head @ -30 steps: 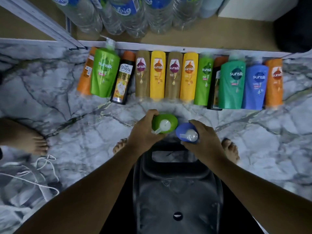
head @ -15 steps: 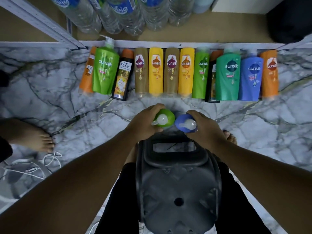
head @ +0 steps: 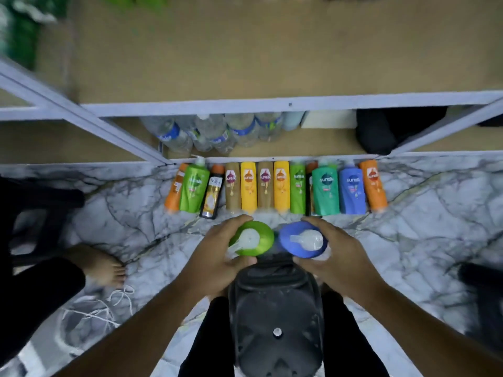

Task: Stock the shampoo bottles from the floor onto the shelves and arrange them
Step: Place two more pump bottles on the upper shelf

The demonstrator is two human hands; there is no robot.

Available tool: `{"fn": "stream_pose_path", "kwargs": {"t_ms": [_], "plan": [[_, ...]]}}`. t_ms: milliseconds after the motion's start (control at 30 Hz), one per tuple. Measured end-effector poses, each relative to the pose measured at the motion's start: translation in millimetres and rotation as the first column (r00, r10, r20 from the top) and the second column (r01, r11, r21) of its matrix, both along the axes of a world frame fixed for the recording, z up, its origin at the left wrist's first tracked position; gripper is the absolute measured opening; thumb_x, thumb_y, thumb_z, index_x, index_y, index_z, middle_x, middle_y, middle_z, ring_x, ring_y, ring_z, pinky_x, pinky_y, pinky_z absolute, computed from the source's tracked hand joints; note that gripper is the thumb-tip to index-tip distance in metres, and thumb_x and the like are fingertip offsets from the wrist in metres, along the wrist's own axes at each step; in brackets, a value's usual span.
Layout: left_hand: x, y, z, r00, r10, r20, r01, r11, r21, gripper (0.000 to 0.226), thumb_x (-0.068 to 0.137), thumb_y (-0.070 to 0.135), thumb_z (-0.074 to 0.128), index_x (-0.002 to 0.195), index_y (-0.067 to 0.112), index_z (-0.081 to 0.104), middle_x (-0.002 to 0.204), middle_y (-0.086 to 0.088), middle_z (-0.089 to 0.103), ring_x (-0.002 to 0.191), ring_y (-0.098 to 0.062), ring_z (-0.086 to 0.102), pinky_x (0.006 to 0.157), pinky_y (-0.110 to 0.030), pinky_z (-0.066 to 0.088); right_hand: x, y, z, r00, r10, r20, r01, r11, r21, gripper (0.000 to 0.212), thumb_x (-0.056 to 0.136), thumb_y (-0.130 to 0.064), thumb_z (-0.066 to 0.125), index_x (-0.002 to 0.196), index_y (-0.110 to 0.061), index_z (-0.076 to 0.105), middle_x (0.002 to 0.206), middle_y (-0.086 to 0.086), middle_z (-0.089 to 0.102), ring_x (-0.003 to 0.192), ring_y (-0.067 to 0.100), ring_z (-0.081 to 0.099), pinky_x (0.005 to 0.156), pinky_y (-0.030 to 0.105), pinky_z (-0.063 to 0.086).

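My left hand (head: pixel 215 257) grips a green pump shampoo bottle (head: pixel 253 239), seen from above with its white pump head showing. My right hand (head: pixel 336 257) grips a blue pump shampoo bottle (head: pixel 302 239) right beside it. Both bottles are held upright above the marble floor (head: pixel 136 213). A row of several shampoo bottles (head: pixel 275 187) in orange, green, brown, yellow, teal and blue lies on the floor against the foot of the white-framed shelf (head: pixel 272 104). The wide brown middle shelf board (head: pixel 245 55) lies beyond it.
A dark plastic stool (head: pixel 276 314) stands just below my hands, between my legs. Water bottles (head: pixel 215 134), a white box (head: pixel 329 119) and a black bag (head: pixel 381 131) sit on the lowest shelf. Another person's bare foot (head: pixel 95 263) and white cord (head: pixel 95 311) are left.
Both hands have risen with their bottles, which now look larger. My view has lifted, so the row on the floor sits farther off and the brown middle shelf has come into sight.
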State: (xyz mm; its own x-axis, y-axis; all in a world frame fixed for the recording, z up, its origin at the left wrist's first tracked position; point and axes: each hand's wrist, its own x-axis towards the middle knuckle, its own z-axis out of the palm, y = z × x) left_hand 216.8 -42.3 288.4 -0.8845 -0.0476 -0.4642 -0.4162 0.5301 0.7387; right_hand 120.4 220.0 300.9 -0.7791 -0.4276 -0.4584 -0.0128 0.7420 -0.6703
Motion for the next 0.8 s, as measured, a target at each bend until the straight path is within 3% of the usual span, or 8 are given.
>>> {"fn": "stream_pose_path", "kwargs": {"t_ms": [133,267,333,467,600,700,800], "plan": [[-17.8,-9.4,118.4,0.988,-0.054,-0.145,0.052,0.998,-0.020,0.072,0.077,0.043,0.079,0.131,0.066,0.036,0.133,0.039,0.043,0.125,0.022,0.034,0.101,-0.003,0.028,-10.0,-1.2,121.1,0.999,-0.049,-0.020,0.045,0.987,-0.152,0.075,0.065,-0.041,0.091,0.127,-0.050,0.050,0.120,-0.032,0.059,0.114,-0.005,0.056,0.091,0.013,0.046],[-34.5,-10.6,222.7,0.969,-0.044,-0.245,0.052,0.998,0.027,0.073,0.076,0.054,0.073,0.142,0.051,0.041,0.141,0.025,0.052,0.134,-0.005,0.047,0.110,-0.038,0.044,-19.2,-1.1,231.3,0.990,-0.121,-0.079,0.092,0.949,-0.301,0.070,0.066,-0.040,0.088,0.127,-0.038,0.054,0.121,-0.030,0.061,0.114,-0.004,0.057,0.089,0.008,0.042],[-39.6,-8.8,268.9,0.945,-0.038,-0.325,0.050,0.998,0.027,0.072,0.078,0.050,0.073,0.142,0.046,0.042,0.139,0.018,0.057,0.132,-0.010,0.052,0.109,-0.043,0.045,-22.8,0.2,277.9,0.982,-0.144,-0.119,0.095,0.934,-0.345,0.069,0.068,-0.035,0.090,0.126,-0.038,0.054,0.120,-0.029,0.062,0.112,-0.002,0.059,0.088,0.010,0.043],[-54.3,-3.4,362.3,0.883,-0.011,-0.469,0.020,1.000,0.015,0.066,0.080,0.043,0.074,0.139,0.053,0.045,0.138,0.022,0.057,0.128,0.000,0.054,0.103,-0.025,0.048,-30.6,6.1,363.8,0.958,-0.206,-0.201,0.095,0.886,-0.454,0.066,0.072,-0.032,0.089,0.129,-0.038,0.055,0.124,-0.016,0.064,0.114,0.008,0.061,0.092,0.027,0.050],[-70.2,3.7,446.9,0.796,0.001,-0.606,0.006,1.000,0.009,0.052,0.081,0.049,0.071,0.125,0.061,0.048,0.127,0.045,0.053,0.119,0.015,0.052,0.095,-0.007,0.042,-43.6,5.1,437.4,0.917,-0.280,-0.285,0.082,0.830,-0.551,0.069,0.071,-0.053,0.081,0.133,-0.038,0.055,0.125,-0.018,0.065,0.110,0.006,0.063,0.088,0.033,0.051],[-87.4,7.8,504.7,0.736,0.037,-0.676,-0.002,0.999,0.052,0.041,0.081,0.054,0.069,0.120,0.053,0.056,0.120,0.039,0.061,0.113,0.010,0.059,0.095,-0.017,0.049,-57.9,1.2,495.2,0.872,-0.319,-0.370,0.016,0.775,-0.631,0.061,0.077,-0.037,0.084,0.131,-0.040,0.056,0.128,-0.021,0.063,0.118,0.004,0.061,0.097,0.024,0.049],[-110.0,8.5,551.5,0.670,0.087,-0.737,-0.005,0.994,0.114,0.042,0.081,0.044,0.074,0.120,0.046,0.058,0.117,0.034,0.065,0.111,0.005,0.063,0.096,-0.021,0.051,-73.9,0.7,548.2,0.835,-0.339,-0.434,-0.039,0.750,-0.660,0.056,0.076,-0.026,0.081,0.124,-0.043,0.057,0.120,-0.025,0.066,0.110,0.000,0.063,0.091,0.015,0.048]]}}
